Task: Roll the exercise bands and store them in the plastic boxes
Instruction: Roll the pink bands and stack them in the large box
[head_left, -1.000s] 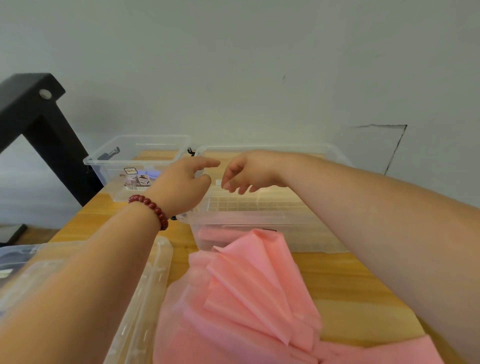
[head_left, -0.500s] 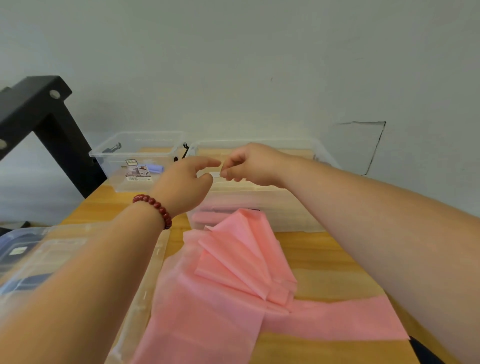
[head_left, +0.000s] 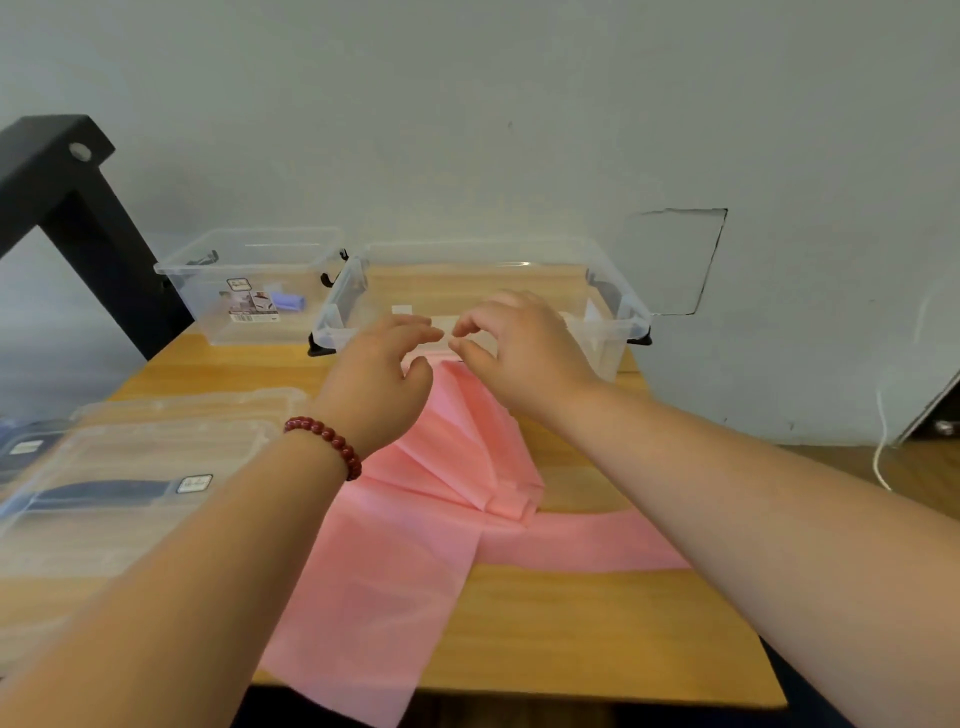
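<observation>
Both forearms reach out from the near edge toward the far side of the wooden table (head_left: 597, 629). The left hand (head_left: 382, 376), a red bead bracelet (head_left: 326, 442) at its wrist, is palm down with its fingers loosely curved and nothing clasped in them. The right hand (head_left: 522, 356) is just beside it, thumb and forefinger bent toward each other with a small gap and nothing caught between them (the fingertips are a little blurred). Both hover over the far end of the pink exercise band (head_left: 410, 551), which lies just against the near wall of the large clear plastic box (head_left: 615, 332). The band's long axis runs near to far, its near end draping over the table edge, while a second stretch branches off to the right under the right forearm. It is thin, matte and pale pink, gathered in fan-like pleats in the middle. A smaller clear box (head_left: 208, 291) stands far left and a clear lid (head_left: 156, 415) lies near left.
</observation>
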